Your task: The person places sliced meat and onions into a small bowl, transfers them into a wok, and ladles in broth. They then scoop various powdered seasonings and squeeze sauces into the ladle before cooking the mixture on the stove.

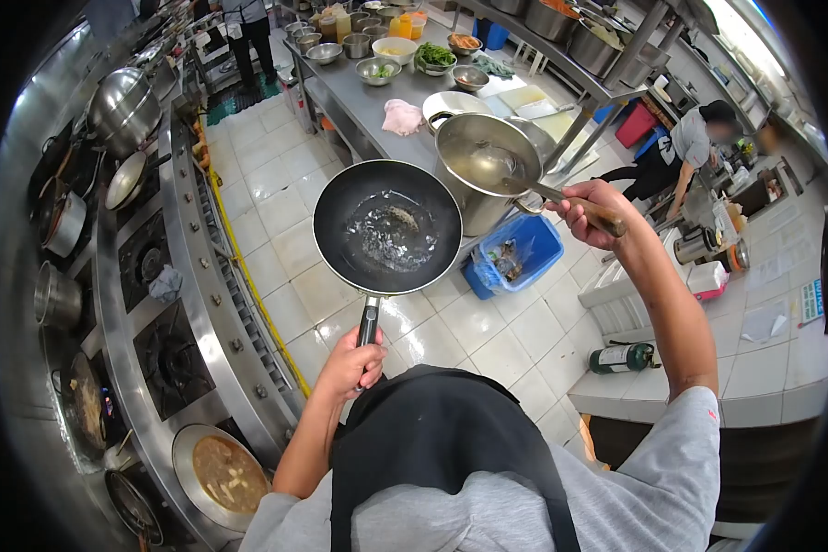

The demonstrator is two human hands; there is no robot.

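Note:
My left hand is closed around the black handle of a dark frying pan, held out in front of me above the floor. A puddle of clear, shiny liquid lies in the pan. My right hand grips the wooden handle of a ladle. The ladle's metal shaft reaches over the rim of a tall metal pot, right of the pan. Its head is hard to make out inside the pot.
A blue bin with scraps stands below the pot. Stove burners and a pan of brown stew line the left. The steel table ahead bears bowls and a pink cloth. Another person bends at the right.

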